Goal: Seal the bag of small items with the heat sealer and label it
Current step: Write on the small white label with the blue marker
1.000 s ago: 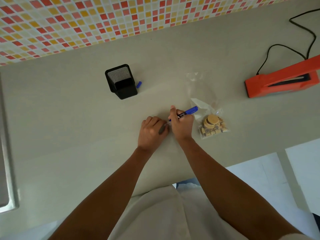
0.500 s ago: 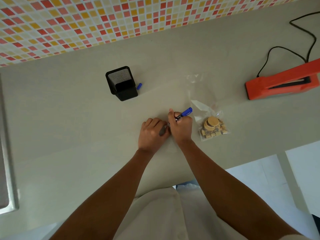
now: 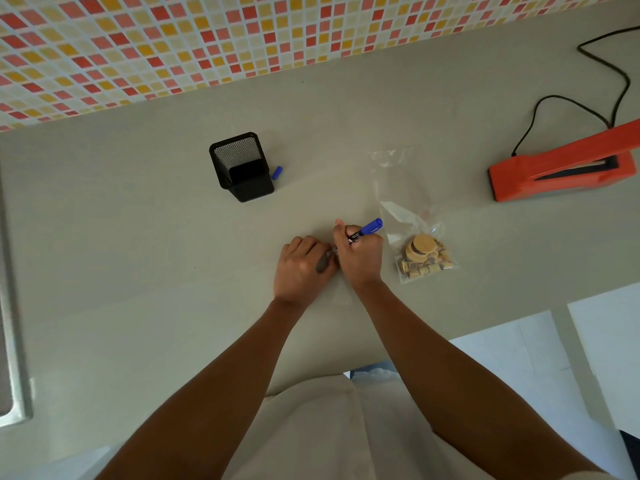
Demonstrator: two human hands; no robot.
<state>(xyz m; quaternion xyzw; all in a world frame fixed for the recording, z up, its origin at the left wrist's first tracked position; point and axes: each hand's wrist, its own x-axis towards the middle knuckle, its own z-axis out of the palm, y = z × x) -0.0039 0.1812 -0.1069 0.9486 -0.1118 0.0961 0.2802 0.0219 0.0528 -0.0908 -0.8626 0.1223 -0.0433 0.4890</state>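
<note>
A clear plastic bag [image 3: 414, 233] lies on the beige counter [image 3: 138, 271], holding several small tan wooden pieces [image 3: 424, 256] at its near end. Just left of it, my right hand [image 3: 360, 258] is shut on a blue marker [image 3: 367, 230], tip pointing down-left toward my left hand. My left hand [image 3: 303, 266] rests fisted on the counter, pressing on something small and grey that I cannot identify. The orange heat sealer [image 3: 561, 166] sits at the far right with its arm raised.
A black mesh pen holder [image 3: 240, 166] stands behind my hands, with a blue marker cap [image 3: 277, 172] beside it. The sealer's black cord [image 3: 581, 105] loops at the back right. A metal edge [image 3: 14, 341] runs along the left. The counter's front edge is close to my body.
My right hand has tilted the marker slightly while both hands stay together. The view has shifted a little; the bag and sealer have not moved.
</note>
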